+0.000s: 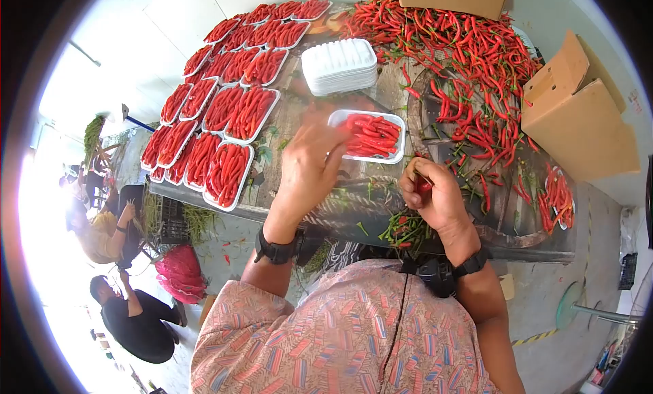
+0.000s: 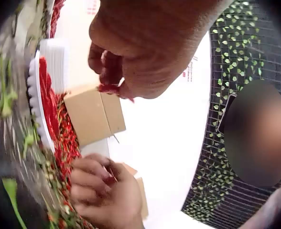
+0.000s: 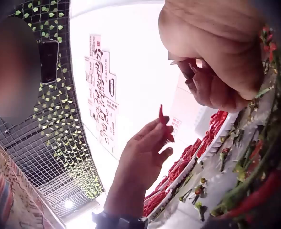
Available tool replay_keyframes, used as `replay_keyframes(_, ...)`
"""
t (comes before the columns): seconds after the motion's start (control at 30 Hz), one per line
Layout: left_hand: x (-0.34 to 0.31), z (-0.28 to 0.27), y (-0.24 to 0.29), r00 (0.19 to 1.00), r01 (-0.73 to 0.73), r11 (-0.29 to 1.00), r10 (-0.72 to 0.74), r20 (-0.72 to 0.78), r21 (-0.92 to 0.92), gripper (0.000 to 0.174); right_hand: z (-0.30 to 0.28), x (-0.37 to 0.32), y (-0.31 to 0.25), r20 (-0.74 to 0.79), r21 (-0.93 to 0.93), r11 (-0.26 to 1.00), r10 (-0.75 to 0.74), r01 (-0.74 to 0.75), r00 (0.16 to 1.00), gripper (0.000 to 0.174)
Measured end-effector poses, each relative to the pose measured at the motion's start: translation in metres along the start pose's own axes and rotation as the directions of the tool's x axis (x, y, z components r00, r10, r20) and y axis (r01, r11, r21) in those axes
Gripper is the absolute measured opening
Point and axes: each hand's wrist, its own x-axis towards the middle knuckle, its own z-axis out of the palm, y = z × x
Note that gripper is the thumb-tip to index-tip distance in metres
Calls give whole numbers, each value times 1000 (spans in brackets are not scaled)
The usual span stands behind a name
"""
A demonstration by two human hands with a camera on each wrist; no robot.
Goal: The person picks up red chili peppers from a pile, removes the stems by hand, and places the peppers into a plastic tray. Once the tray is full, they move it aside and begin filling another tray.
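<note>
My left hand (image 1: 309, 166), blurred in the head view, is at the left edge of a white foam tray (image 1: 401, 139) partly filled with red chili peppers (image 1: 373, 135). In the right wrist view its fingertips pinch a red chili pepper (image 3: 163, 121) that points upward. To the right of the tray, my right hand (image 1: 439, 193) is curled near the table's front edge. Red chili pepper (image 1: 423, 185) shows between its fingers, mostly hidden by them. Green stems (image 1: 408, 229) lie in a small heap just in front of this hand.
Rows of filled trays (image 1: 228, 174) cover the table's left side. A stack of white foam trays (image 1: 339, 67) stands behind the working tray. Loose chili peppers (image 1: 469, 54) are heaped at the back right, beside an open cardboard box (image 1: 578, 122). Another person (image 1: 139, 319) sits at the lower left.
</note>
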Motion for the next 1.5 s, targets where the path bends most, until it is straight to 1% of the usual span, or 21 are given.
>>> replay_keyframes(0.03, 0, 2, -3, 996, -82, 996, 81, 28, 34, 18, 2, -1, 0, -20, 4, 1000, 7, -7, 1000, 22)
replay_keyframes(0.23, 2, 11, -5, 985, -98, 991, 83, 154, 90, 16, 3, -2, -3, -50, -27, 1000, 8, -9, 999, 25)
replay_keyframes(0.5, 3, 15, -10, 979, -118, 989, 101, 176, 92, 15, 3, 0, -2, -40, -40, 999, -11, 10, 999, 26)
replay_keyframes(0.6, 4, 13, -8, 980, -105, 991, 89, 176, 87, 15, 8, -1, -4, -92, -82, 997, -8, 0, 996, 26)
replay_keyframes(0.67, 4, 12, -8, 983, -82, 993, 67, 172, 84, 14, 7, 0, -2, -111, -231, 973, -30, 3, 993, 23)
replay_keyframes(0.7, 5, 10, -10, 979, -84, 993, 66, 191, 88, 14, 7, 1, -2, -111, -231, 973, -29, 3, 993, 23)
replay_keyframes(0.77, 6, 8, -12, 975, -87, 992, 66, 210, 92, 13, 10, 1, -2, -133, -346, 938, -45, -3, 990, 21)
replay_keyframes(0.8, 6, 8, -11, 973, -70, 993, 47, 226, 95, 13, 7, 2, 0, -134, -345, 939, -45, -4, 990, 21)
replay_keyframes(0.87, 7, 7, -11, 970, -55, 994, 30, 242, 97, 12, -1, 4, 5, -50, -428, 902, -83, 53, 995, 16)
replay_keyframes(1.0, 9, 9, -13, 959, -86, 990, 51, 280, 115, 12, 1, 1, 7, -98, -481, 875, -111, 51, 989, 16)
replay_keyframes(1.07, 12, 11, -14, 950, -106, 987, 65, 305, 119, 12, -7, 2, 9, -44, -541, 838, -103, 63, 994, 14)
replay_keyframes(1.1, 14, 12, -11, 946, -119, 988, 84, 312, 95, 12, -4, -3, 5, -68, -545, 837, -116, 61, 991, 14)
replay_keyframes(1.17, 16, 11, -8, 943, -125, 982, 72, 326, 144, 12, 7, -12, -7, -116, -644, 763, -166, 53, 979, 13)
replay_keyframes(1.2, 16, 11, -10, 939, -125, 980, 67, 337, 154, 11, 0, -14, -8, -83, -751, 647, -285, 128, 955, 14)
replay_keyframes(1.23, 16, 10, -9, 938, -131, 981, 75, 340, 145, 11, -7, -20, -12, -92, -753, 646, -291, 125, 952, 14)
replay_keyframes(1.3, 14, 8, -5, 949, -106, 985, 60, 309, 137, 10, -22, -36, -25, -97, -921, 372, -502, 113, 860, 13)
replay_keyframes(1.37, 11, 5, 2, 951, -84, 991, 48, 304, 108, 12, -47, -65, -45, -213, -976, 178, -656, -126, 724, 14)
replay_keyframes(1.4, 10, 3, 8, 953, -38, 995, 8, 303, 94, 13, -55, -73, -50, -213, -976, 174, -656, -130, 724, 14)
replay_keyframes(1.43, 11, 1, 14, 952, 8, 997, -32, 303, 80, 13, -60, -81, -53, -268, -955, 83, -651, -284, 710, 15)
replay_keyframes(1.47, 13, 0, 20, 948, -31, 997, 9, 317, 64, 16, -64, -86, -55, -320, -903, -9, -653, -430, 686, 16)
replay_keyframes(1.5, 14, 2, 23, 949, -31, 998, 11, 317, 60, 16, -66, -88, -54, -320, -902, -11, -655, -432, 685, 16)
